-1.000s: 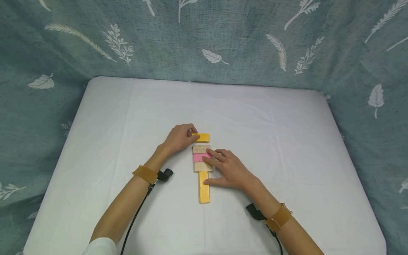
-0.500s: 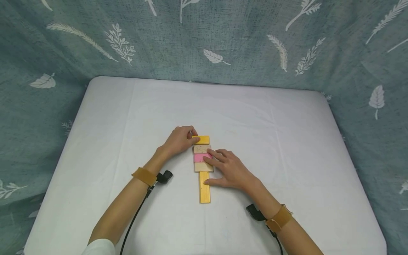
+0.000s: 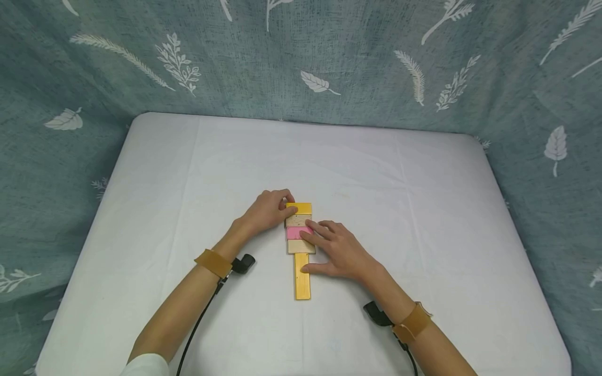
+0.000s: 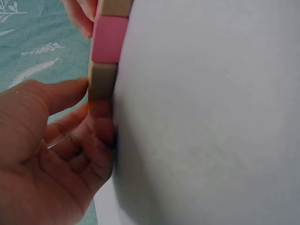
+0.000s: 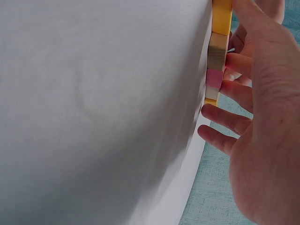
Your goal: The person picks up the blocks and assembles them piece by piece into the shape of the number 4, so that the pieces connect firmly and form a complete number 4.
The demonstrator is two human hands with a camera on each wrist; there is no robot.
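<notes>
A row of flat wooden blocks lies on the white table. At its far end, my left hand (image 3: 269,210) pinches a short yellow block (image 3: 304,208) set crosswise, its near edge against a plain wood block (image 3: 295,221). Below that come a pink block (image 3: 294,233) and a second plain block (image 3: 301,247), then a long yellow block (image 3: 302,287) pointing toward me. My right hand (image 3: 342,253) lies spread from the right: fingertips rest on the upper plain and pink blocks, thumb on the long yellow one. In the left wrist view, fingers mostly hide the short yellow block.
The white-covered table (image 3: 226,156) spreads around the row on all sides. A blue-green curtain (image 3: 357,62) with white leaf prints hangs behind and beside it. Each wrist wears a brown strap with a small black camera (image 3: 243,263) and a cable.
My left hand has drawn the short yellow block toward me, and the gap between it and the upper plain block has closed. My right hand has stayed in place.
</notes>
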